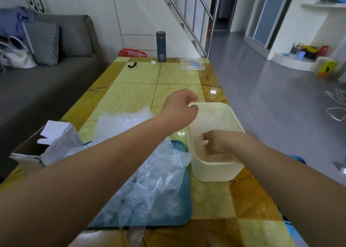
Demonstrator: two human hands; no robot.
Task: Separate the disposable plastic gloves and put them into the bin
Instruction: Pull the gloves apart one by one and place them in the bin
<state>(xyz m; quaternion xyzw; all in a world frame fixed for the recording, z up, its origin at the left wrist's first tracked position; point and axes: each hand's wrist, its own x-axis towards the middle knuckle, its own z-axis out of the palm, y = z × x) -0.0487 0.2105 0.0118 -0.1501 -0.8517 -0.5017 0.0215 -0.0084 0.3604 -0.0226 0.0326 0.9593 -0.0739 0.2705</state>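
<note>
A cream plastic bin (217,169) stands on the table to the right of a teal tray (180,211). A heap of clear disposable gloves (149,186) lies on the tray and spills past its far edge. More clear gloves (215,119) lie inside the bin. My left hand (179,108) grips the bin's far left rim, fingers curled over the edge. My right hand (215,141) is down inside the bin with curled fingers among the gloves there; whether it holds one is not clear.
An open cardboard box (37,149) sits at the table's left edge. At the far end stand a dark flask (161,46), a clear plastic container (192,64) and a black clip (132,64). A grey sofa is to the left, open floor to the right.
</note>
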